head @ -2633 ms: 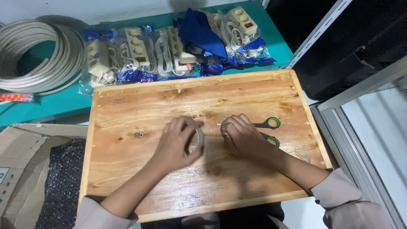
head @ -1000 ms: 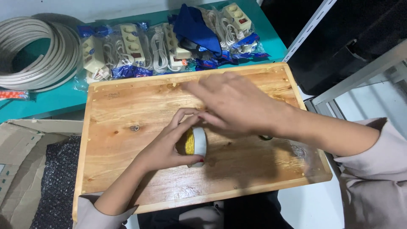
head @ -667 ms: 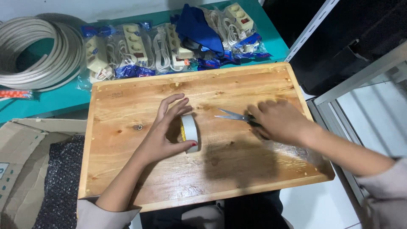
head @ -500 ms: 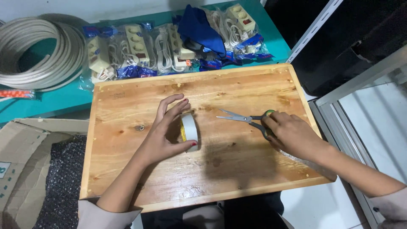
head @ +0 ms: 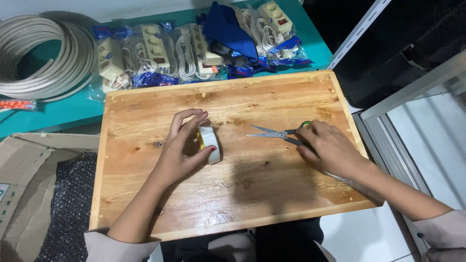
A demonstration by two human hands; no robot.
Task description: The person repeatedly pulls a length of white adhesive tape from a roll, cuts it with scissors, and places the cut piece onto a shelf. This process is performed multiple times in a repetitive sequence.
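- Wooden board (head: 272,194) beside teal table (head: 63,114) with cable coil (head: 43,58).
- Left hand (head: 182,148) clasps tape roll (head: 208,144).
- Right hand (head: 330,148) closes on scissors (head: 274,134).

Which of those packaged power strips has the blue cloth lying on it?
The packaged power strip third from the left, right of the row's middle: the blue cloth overlaps its right side. The other strips lie uncovered.

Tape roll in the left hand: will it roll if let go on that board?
Likely yes: the tape roll stands on its round edge on the flat wooden board, steadied only by the left hand. Probably light and stiff, being a hollow ring. Laid flat, it should stay put.
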